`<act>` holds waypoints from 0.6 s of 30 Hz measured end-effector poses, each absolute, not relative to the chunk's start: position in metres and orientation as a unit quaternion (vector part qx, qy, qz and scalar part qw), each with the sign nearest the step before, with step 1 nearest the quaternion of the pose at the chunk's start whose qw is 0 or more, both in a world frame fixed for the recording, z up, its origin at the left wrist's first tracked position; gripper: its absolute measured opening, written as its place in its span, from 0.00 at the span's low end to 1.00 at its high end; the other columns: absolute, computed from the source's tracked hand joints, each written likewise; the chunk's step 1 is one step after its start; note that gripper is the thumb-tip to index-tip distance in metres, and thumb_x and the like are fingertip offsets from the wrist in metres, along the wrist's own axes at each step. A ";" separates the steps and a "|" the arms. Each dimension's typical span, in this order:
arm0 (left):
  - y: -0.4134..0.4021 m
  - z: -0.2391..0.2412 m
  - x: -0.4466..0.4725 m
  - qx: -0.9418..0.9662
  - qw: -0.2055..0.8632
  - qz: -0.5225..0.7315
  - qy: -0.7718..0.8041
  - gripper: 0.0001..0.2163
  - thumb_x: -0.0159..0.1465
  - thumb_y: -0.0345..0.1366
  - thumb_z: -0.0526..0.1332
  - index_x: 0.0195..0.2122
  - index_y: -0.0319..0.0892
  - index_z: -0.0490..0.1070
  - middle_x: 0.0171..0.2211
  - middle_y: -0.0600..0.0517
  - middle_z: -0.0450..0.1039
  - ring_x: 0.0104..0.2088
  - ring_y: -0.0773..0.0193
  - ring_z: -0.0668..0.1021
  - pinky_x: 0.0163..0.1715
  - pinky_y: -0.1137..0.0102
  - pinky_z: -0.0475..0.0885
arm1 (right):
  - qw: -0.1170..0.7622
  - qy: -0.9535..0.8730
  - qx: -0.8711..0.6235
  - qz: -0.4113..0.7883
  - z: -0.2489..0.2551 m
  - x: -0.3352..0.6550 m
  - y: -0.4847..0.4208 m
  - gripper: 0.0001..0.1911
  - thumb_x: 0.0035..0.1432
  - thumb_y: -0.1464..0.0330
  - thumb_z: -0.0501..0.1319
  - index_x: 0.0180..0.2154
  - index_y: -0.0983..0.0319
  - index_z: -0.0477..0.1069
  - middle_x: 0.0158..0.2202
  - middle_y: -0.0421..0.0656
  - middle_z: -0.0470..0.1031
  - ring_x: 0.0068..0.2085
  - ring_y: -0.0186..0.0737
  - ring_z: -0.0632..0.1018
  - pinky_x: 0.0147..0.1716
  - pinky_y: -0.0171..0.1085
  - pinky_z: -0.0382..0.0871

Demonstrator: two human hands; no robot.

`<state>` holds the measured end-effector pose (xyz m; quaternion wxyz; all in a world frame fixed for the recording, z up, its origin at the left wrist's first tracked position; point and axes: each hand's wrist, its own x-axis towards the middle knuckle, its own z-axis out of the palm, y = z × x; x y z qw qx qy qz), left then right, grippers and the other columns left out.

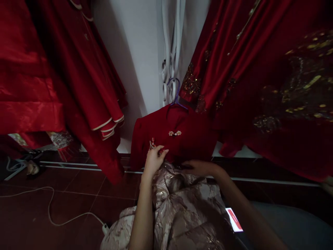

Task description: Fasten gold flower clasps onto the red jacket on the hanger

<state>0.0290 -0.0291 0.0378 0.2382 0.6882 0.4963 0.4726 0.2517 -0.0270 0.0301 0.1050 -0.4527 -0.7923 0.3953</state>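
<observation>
A dark red jacket [179, 147] hangs from a purple hanger [177, 93] in front of me. A pearl-and-gold clasp [174, 133] sits near its neckline. At the jacket's left side is a beaded ornament [152, 143] with red stones. My left hand [155, 158] is closed there, thumb and fingertips pinched at the ornament's lower part. Low on the jacket, my right hand [199, 168] lies in shadow with fingers stretched out, near the hem. Beneath both hands spreads a shiny pale brocade garment [179, 208] over my lap.
Red garments [85, 69] hang at left, and red dresses with gold sequins [309, 80] at right. White metal scrollwork [170, 41] stands behind. A white cable [53, 215] crosses the tiled floor. A lit phone screen [234, 219] shows beside my right forearm.
</observation>
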 end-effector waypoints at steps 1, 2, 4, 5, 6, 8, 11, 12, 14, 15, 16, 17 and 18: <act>-0.025 0.035 0.026 0.671 0.242 0.482 0.509 0.15 0.56 0.47 0.59 0.35 0.40 0.74 0.26 0.52 0.74 0.25 0.67 0.73 0.29 0.74 0.66 | 0.126 -0.793 -0.423 0.420 0.046 0.246 -0.034 0.25 0.50 0.57 0.60 0.50 0.58 0.68 0.46 0.47 0.74 0.47 0.45 0.74 0.47 0.41 0.68; -0.022 0.032 0.023 0.651 0.252 0.495 0.518 0.15 0.55 0.47 0.60 0.33 0.40 0.74 0.25 0.52 0.73 0.25 0.68 0.72 0.28 0.74 0.66 | 0.147 -0.798 -0.393 0.433 0.060 0.239 -0.040 0.27 0.52 0.57 0.59 0.53 0.57 0.64 0.47 0.46 0.73 0.47 0.43 0.74 0.47 0.40 0.68; -0.017 0.028 0.021 0.603 0.296 0.526 0.522 0.16 0.52 0.47 0.62 0.31 0.38 0.73 0.25 0.52 0.73 0.25 0.68 0.73 0.27 0.74 0.67 | 0.212 -0.803 -0.385 0.402 0.083 0.221 -0.047 0.24 0.53 0.59 0.58 0.52 0.56 0.64 0.48 0.45 0.71 0.45 0.40 0.75 0.44 0.39 0.70; -0.016 0.028 0.021 0.581 0.327 0.539 0.514 0.16 0.51 0.47 0.63 0.32 0.38 0.73 0.25 0.51 0.73 0.25 0.68 0.73 0.27 0.74 0.68 | 0.247 -0.798 -0.398 0.379 0.088 0.211 -0.047 0.22 0.53 0.59 0.58 0.50 0.57 0.64 0.47 0.45 0.71 0.43 0.39 0.75 0.41 0.38 0.71; -0.016 0.029 0.020 0.565 0.360 0.548 0.500 0.16 0.52 0.46 0.63 0.33 0.37 0.73 0.26 0.50 0.74 0.26 0.67 0.74 0.28 0.74 0.68 | 0.282 -0.788 -0.418 0.353 0.089 0.201 -0.046 0.21 0.54 0.60 0.58 0.49 0.59 0.64 0.45 0.46 0.71 0.41 0.37 0.76 0.39 0.38 0.72; -0.018 0.033 0.020 0.551 0.412 0.557 0.466 0.15 0.52 0.45 0.62 0.33 0.37 0.74 0.27 0.50 0.74 0.27 0.67 0.74 0.29 0.73 0.69 | 0.341 -0.763 -0.462 0.298 0.080 0.183 -0.041 0.21 0.51 0.61 0.60 0.47 0.62 0.63 0.43 0.48 0.70 0.38 0.37 0.75 0.36 0.38 0.72; -0.023 0.041 0.021 0.549 0.452 0.557 0.430 0.13 0.51 0.42 0.64 0.30 0.37 0.74 0.27 0.50 0.74 0.27 0.68 0.74 0.30 0.74 0.70 | 0.400 -0.728 -0.501 0.243 0.055 0.165 -0.030 0.22 0.48 0.63 0.62 0.44 0.64 0.61 0.42 0.50 0.68 0.38 0.38 0.74 0.37 0.40 0.71; -0.024 0.042 0.022 0.546 0.466 0.554 0.422 0.12 0.51 0.42 0.64 0.30 0.37 0.74 0.26 0.50 0.74 0.27 0.68 0.74 0.30 0.74 0.70 | 0.415 -0.720 -0.503 0.236 0.048 0.162 -0.028 0.21 0.48 0.65 0.62 0.43 0.64 0.60 0.41 0.50 0.67 0.38 0.39 0.74 0.37 0.41 0.71; -0.026 0.043 0.024 0.538 0.498 0.545 0.408 0.12 0.51 0.42 0.64 0.29 0.37 0.74 0.26 0.51 0.73 0.26 0.68 0.74 0.29 0.73 0.71 | 0.439 -0.709 -0.498 0.238 0.040 0.159 -0.025 0.17 0.49 0.67 0.60 0.40 0.63 0.58 0.40 0.49 0.67 0.38 0.39 0.73 0.37 0.40 0.71; -0.027 0.043 0.025 0.536 0.509 0.541 0.402 0.12 0.51 0.42 0.64 0.29 0.37 0.73 0.25 0.51 0.73 0.26 0.68 0.74 0.29 0.72 0.71 | 0.450 -0.704 -0.492 0.244 0.039 0.159 -0.025 0.17 0.49 0.68 0.59 0.40 0.63 0.57 0.39 0.49 0.67 0.38 0.39 0.73 0.36 0.40 0.71; -0.027 0.042 0.026 0.538 0.513 0.539 0.396 0.12 0.51 0.42 0.64 0.29 0.37 0.73 0.25 0.51 0.73 0.26 0.68 0.74 0.29 0.72 0.72 | 0.458 -0.700 -0.486 0.255 0.039 0.161 -0.025 0.17 0.48 0.68 0.59 0.40 0.63 0.56 0.39 0.48 0.67 0.37 0.39 0.73 0.35 0.39 0.71; -0.027 0.041 0.027 0.546 0.511 0.535 0.393 0.13 0.51 0.43 0.64 0.30 0.37 0.73 0.25 0.52 0.73 0.25 0.68 0.74 0.30 0.72 0.71 | 0.464 -0.695 -0.480 0.268 0.040 0.162 -0.026 0.19 0.48 0.67 0.60 0.40 0.63 0.55 0.38 0.47 0.67 0.36 0.38 0.73 0.33 0.38 0.71; -0.027 0.040 0.027 0.557 0.503 0.532 0.393 0.13 0.52 0.43 0.63 0.30 0.37 0.73 0.25 0.52 0.73 0.25 0.69 0.74 0.30 0.72 0.71 | 0.469 -0.687 -0.479 0.281 0.040 0.164 -0.027 0.21 0.47 0.66 0.61 0.41 0.63 0.55 0.38 0.46 0.67 0.35 0.37 0.73 0.31 0.38 0.71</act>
